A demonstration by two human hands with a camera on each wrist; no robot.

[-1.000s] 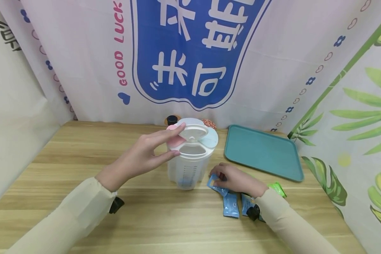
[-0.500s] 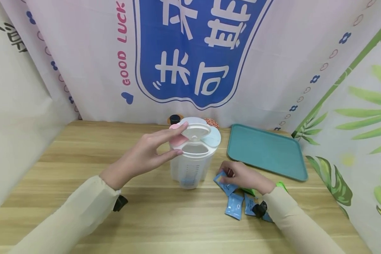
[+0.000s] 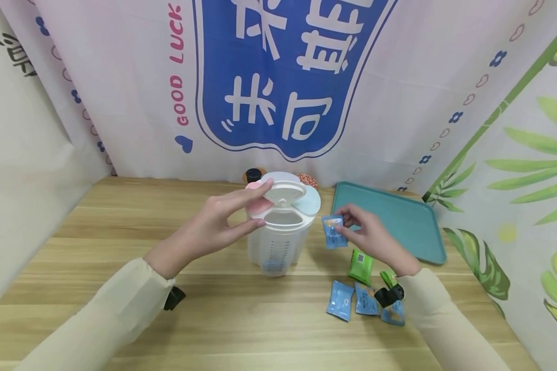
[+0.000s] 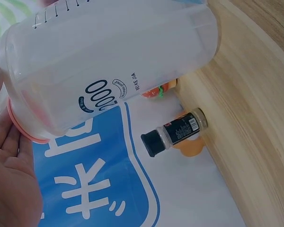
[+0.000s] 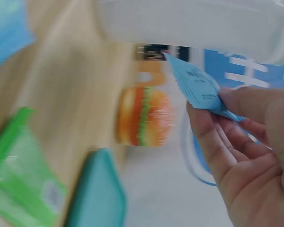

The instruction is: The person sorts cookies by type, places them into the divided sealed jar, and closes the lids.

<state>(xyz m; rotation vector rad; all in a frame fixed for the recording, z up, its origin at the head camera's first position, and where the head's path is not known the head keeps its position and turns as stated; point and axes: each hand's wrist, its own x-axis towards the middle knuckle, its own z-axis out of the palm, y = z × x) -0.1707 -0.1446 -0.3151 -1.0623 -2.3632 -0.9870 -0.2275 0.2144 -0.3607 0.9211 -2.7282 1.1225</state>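
Note:
A clear, lidded storage container [image 3: 278,252] with measuring marks stands upright on the table. One white flap [image 3: 285,192] of its lid is raised behind an opening; pink and pale blue flaps lie beside it. My left hand [image 3: 213,219] holds the lid from the left, fingers by the raised flap and thumb at the opening's rim. To the right of the container, my right hand [image 3: 376,234] pinches a small blue snack packet [image 5: 196,85] in the air. Several blue packets [image 3: 340,300] and green packets [image 3: 361,266] lie below it on the table.
A teal tray [image 3: 390,221] lies at the back right, partly behind the right hand. Behind the container stand a black-capped seasoning bottle [image 4: 180,130] and a toy burger [image 5: 146,116]. A printed curtain [image 3: 144,103] hangs along the table's back edge.
My right hand has lifted the blue packet off the table and moved up, uncovering a green packet and the blue ones below. The left hand has stayed on the container's lid.

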